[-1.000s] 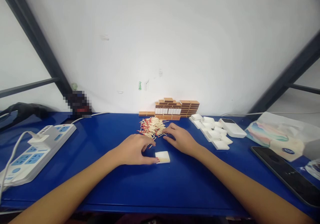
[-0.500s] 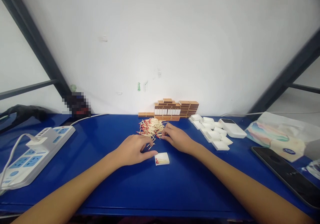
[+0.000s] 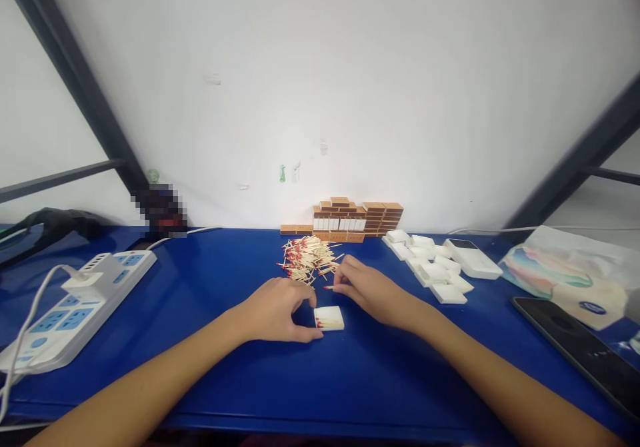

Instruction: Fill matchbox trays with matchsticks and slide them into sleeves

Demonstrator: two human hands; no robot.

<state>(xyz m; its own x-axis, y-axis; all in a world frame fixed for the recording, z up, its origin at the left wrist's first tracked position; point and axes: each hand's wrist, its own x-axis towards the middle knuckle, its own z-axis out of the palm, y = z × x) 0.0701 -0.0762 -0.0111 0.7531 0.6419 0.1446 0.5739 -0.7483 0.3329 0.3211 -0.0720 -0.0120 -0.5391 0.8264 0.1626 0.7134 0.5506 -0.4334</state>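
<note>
Between finger and thumb of my right hand [image 3: 367,292] is a match [image 3: 329,288], its red head pointing left. My left hand [image 3: 280,310] is open, thumb and forefinger spread at the left end of a small white matchbox tray [image 3: 334,315]. A few matches [image 3: 327,323] lie along the near side inside that tray, red heads to the left. Behind both hands a loose heap of matches [image 3: 309,257] is spread on the blue table [image 3: 320,387].
Stacked matchboxes [image 3: 340,227] stand against the wall. Several white trays [image 3: 433,270] are piled to the right, beside a white device with a dark screen [image 3: 473,258]. A phone [image 3: 575,347] and tissue pack [image 3: 565,274] lie far right; a power strip [image 3: 75,314] is at left.
My right hand has drawn back from the heap toward the tray with a match in its fingers. My left hand has come nearer me and opened wider at the tray's left end.
</note>
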